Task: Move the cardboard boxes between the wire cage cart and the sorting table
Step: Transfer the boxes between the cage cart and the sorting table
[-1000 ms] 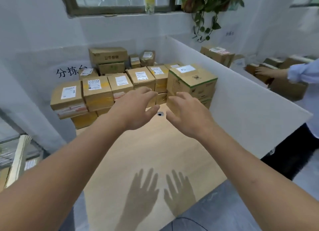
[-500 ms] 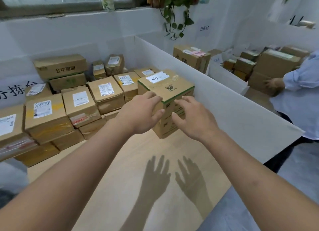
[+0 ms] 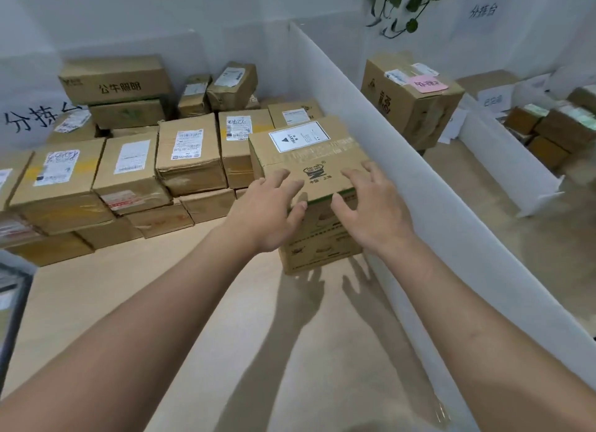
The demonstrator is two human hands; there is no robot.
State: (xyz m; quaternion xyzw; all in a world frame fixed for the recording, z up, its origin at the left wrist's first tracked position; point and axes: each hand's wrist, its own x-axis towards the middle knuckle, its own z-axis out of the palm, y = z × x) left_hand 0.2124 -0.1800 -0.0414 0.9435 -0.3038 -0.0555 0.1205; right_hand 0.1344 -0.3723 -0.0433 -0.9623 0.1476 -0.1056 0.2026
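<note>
Cardboard, stiff and corrugated, makes up the tall box [image 3: 317, 176] in front of you, and the white label [image 3: 298, 139] on its lid reads HEAVY, so expect real weight and do not plan on a casual one-handed lift. The box stands upright on the pale wooden surface [image 3: 193, 302], its right side just beside the white divider panel [image 3: 419, 189] and its left and back pressed against the stack of smaller boxes [image 3: 190, 154]. Your left hand [image 3: 267, 212] and right hand [image 3: 371, 212] are at the near top edge, fingers [image 3: 280, 176] spread and only loosely bent, lying on or just over the lid, with the thumbs reaching toward the front face; neither hand is closed round anything, and you cannot tell for certain how firmly they touch. The lid is taped flaps, so judge it a poor place to pull from: it could give or tear under the load. The printed faces look smooth and may slip against bare palms. The divider seems to leave little room for your right hand along that side, so it probably pays to draw the box toward you across the surface first, then take it low on two opposite faces, fingers hooked under the bottom edges, and hold it close to your body.
</note>
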